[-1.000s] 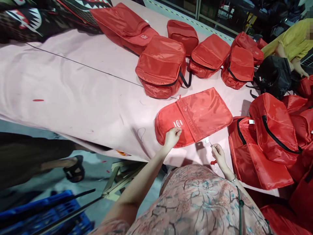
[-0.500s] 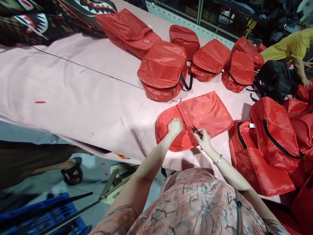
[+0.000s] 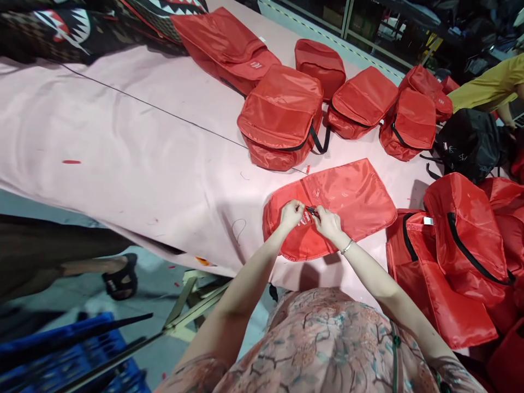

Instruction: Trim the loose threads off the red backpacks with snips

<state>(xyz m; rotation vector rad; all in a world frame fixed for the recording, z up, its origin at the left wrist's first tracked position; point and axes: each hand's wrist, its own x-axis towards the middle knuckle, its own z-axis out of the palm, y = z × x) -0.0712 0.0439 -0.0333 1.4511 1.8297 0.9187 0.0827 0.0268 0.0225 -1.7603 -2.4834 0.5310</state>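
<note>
A flat red bag (image 3: 347, 199) lies on the pink table cover (image 3: 123, 153) right in front of me. My left hand (image 3: 291, 214) rests on its near left part with fingers curled, pinching the fabric by the white logo. My right hand (image 3: 327, 222) sits just beside it, closed on small dark thread snips (image 3: 313, 210) whose tips point at the spot my left hand pinches. The two hands almost touch.
Several stuffed red bags (image 3: 282, 114) stand in a row behind the flat one, and a heap of red bags (image 3: 462, 245) fills the right. A black bag (image 3: 466, 142) and a person's yellow sleeve (image 3: 487, 87) are at the far right. A blue crate (image 3: 61, 355) sits on the floor.
My right hand came up from the table's near edge onto the flat bag, bringing the snips next to my left hand. My left hand stayed near the logo.
</note>
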